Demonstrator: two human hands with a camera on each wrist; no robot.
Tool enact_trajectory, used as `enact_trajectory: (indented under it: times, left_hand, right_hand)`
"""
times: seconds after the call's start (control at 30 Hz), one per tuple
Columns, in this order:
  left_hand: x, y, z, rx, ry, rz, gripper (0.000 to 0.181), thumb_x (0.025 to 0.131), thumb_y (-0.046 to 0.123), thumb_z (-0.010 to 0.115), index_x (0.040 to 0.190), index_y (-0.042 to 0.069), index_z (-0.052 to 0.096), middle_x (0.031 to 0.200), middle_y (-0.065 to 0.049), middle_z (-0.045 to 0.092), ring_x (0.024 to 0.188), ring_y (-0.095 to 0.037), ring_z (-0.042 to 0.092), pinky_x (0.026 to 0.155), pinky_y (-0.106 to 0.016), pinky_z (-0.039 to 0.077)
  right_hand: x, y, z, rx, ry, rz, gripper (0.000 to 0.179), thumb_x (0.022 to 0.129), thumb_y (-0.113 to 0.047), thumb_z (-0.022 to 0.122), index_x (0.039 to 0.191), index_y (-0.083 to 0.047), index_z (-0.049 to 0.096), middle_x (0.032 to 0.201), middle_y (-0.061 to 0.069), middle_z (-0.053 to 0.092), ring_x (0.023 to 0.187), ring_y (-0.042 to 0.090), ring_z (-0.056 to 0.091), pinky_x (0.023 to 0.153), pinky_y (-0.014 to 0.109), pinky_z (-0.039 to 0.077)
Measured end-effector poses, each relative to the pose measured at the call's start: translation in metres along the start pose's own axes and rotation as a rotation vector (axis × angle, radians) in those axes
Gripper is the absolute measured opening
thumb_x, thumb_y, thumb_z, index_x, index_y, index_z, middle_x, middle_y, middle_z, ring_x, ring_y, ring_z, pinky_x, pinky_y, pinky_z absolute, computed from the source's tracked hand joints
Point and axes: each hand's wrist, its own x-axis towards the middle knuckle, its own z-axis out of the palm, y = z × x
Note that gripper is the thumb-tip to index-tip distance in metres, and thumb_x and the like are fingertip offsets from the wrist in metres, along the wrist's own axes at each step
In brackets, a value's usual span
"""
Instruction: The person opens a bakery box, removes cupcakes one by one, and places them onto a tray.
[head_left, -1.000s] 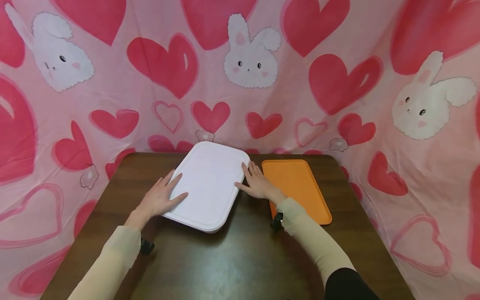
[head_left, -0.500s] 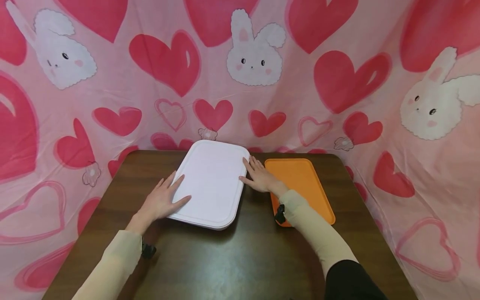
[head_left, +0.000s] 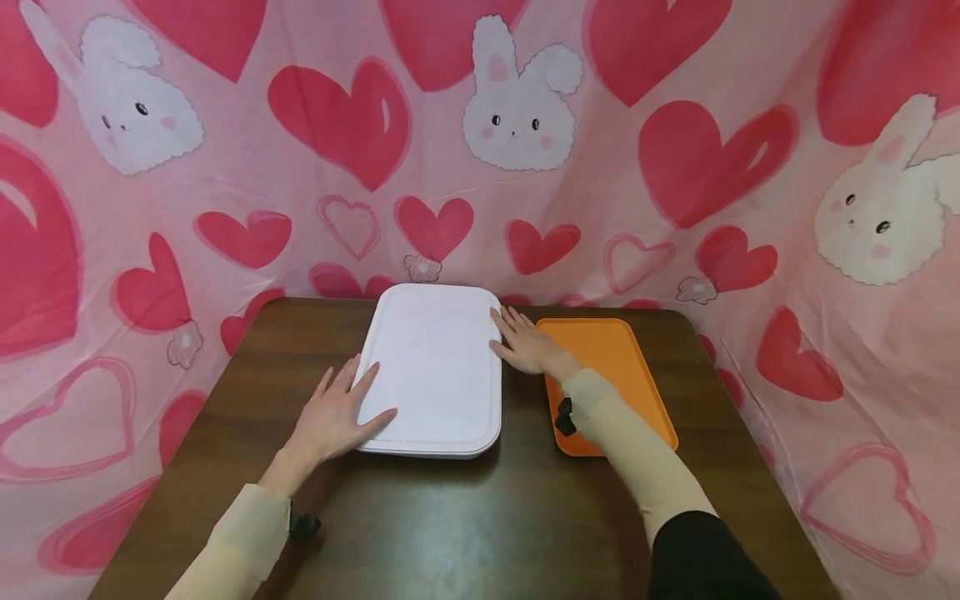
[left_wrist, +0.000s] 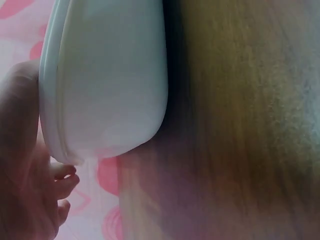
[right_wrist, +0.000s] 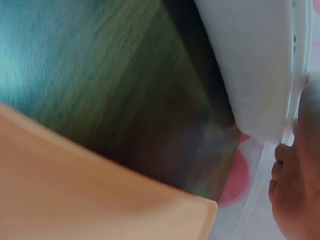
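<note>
Behind the tabletop: pink cloth (head_left: 480, 196) hangs as a wall, printed with red hearts and white rabbit heads.
Tabletop: dark brown wood-grain surface (head_left: 442, 533), shiny toward the near side.
Box: white, deep, round-cornered, lidded box (head_left: 431, 367), sitting left of centre near the far edge, its lid on.
Tray: shallow orange rectangular tray (head_left: 600, 350) with a raised rim, to the box's right and apart from it, partly under the right arm.
Sleeves: cream cuffs, the left (head_left: 240, 533) lying off the near-left corner, the right (head_left: 637, 450) crossing above the tray.
Left grip: bare left hand (head_left: 330, 417), released, fingers spread against the box's left edge, thumb over the lid.
Right grip: bare right hand (head_left: 525, 346), also released, fingers extended, touching the box's right edge near its far corner.
</note>
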Motion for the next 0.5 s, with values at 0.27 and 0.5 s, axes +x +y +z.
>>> enact_trajectory:
  times: [0.27, 0.5]
  left_hand:
    - [0.019, 0.000, -0.019, 0.010, -0.007, 0.000, 0.091, 0.101, 0.069, 0.059, 0.172, 0.016, 0.039, 0.180, -0.028, 0.027, 0.169, -0.050, 0.022, 0.139, -0.068, 0.014]
    - [0.044, -0.005, -0.021, -0.017, 0.014, -0.020, 0.089, 0.103, 0.069, 0.056, 0.172, 0.016, 0.037, 0.180, -0.030, 0.025, 0.169, -0.051, 0.020, 0.139, -0.069, 0.014]
  right_hand:
    - [-0.018, -0.016, 0.006, 0.047, 0.119, 0.118, 0.086, 0.116, -0.061, 0.031, 0.177, -0.006, 0.003, 0.184, 0.024, 0.013, 0.174, 0.043, 0.010, 0.143, 0.058, 0.010]
    - [-0.042, -0.051, 0.017, 0.024, 0.198, 0.188, 0.091, 0.112, -0.066, 0.038, 0.177, -0.007, 0.014, 0.181, 0.026, 0.024, 0.171, 0.046, 0.021, 0.141, 0.063, 0.015]
